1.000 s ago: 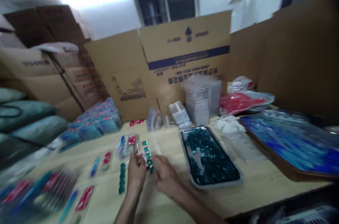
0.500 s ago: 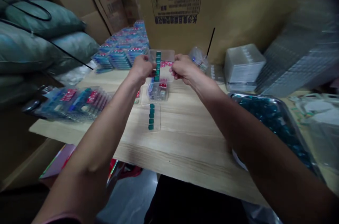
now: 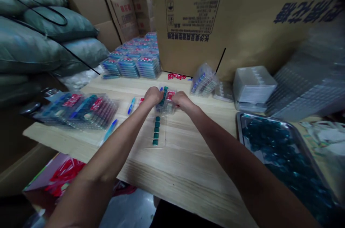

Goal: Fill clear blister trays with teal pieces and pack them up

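My left hand (image 3: 153,96) and my right hand (image 3: 183,101) are closed on opposite sides of a clear plastic tray (image 3: 169,89). Dark green cubes (image 3: 165,93) run along it in a line. It lies over a small stack of clear trays (image 3: 169,108) with a red printed piece showing; whether it is fully seated cannot be made out. Nearer me, a second clear tray (image 3: 162,138) rests on the wooden table (image 3: 199,152), with its own row of green cubes (image 3: 156,131). Left of my left hand lies a blue pen-like tube (image 3: 131,106).
Filled packs (image 3: 78,110) stand at the left, with another blue tube (image 3: 110,130) beside them. More packs (image 3: 134,57) are piled behind. A metal tray of green pieces (image 3: 280,149) and stacked clear trays (image 3: 253,86) occupy the right. A large carton (image 3: 188,52) walls the back.
Both hands have brought the held tray down from above the table onto the small stack. The camera view has shifted, so more of the blue tubes and red pieces shows.
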Demonstrator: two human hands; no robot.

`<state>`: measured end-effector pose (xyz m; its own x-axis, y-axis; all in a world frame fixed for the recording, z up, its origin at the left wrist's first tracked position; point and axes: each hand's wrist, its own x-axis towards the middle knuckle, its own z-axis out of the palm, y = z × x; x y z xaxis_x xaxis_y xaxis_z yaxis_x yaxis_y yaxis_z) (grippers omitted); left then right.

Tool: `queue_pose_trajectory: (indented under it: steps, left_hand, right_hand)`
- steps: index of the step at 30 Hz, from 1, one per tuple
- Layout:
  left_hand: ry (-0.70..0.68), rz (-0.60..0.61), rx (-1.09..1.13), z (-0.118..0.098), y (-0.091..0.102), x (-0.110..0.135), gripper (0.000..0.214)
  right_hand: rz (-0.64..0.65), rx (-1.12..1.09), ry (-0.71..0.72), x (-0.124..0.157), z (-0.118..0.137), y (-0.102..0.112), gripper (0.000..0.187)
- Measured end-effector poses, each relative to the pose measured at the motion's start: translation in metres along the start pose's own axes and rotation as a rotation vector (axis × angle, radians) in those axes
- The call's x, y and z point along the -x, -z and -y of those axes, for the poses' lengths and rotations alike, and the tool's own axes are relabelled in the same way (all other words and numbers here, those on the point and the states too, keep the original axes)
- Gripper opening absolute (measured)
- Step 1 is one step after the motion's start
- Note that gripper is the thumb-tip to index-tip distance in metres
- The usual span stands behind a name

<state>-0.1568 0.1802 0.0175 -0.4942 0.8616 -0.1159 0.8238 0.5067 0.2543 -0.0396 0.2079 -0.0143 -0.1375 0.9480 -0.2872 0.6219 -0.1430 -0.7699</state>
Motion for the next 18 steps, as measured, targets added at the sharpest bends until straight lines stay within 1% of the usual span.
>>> queue_pose_trajectory:
  steps: [4,7,10,14,18]
  left_hand:
    - [0.070,0.005,0.039,0.002,0.001,-0.009,0.042]
    - [0.101,0.008,0.073,0.004,0.004,-0.010,0.046]
    - [0.078,-0.002,0.089,0.005,0.005,-0.005,0.045]
    - [0.058,0.003,0.085,0.006,0.003,0.004,0.035]
    - [0.084,-0.005,0.116,0.003,0.004,0.017,0.035]
  right_hand:
    - [-0.020,-0.002,0.051,-0.002,-0.001,0.001,0.012]
    - [-0.027,0.010,0.074,0.000,0.000,0.002,0.012]
    - [-0.034,0.025,0.073,0.001,-0.003,0.001,0.008]
    - [-0.054,0.031,0.071,0.002,-0.009,0.001,0.007]
    - [-0.050,-0.007,0.136,0.014,-0.013,0.005,0.007]
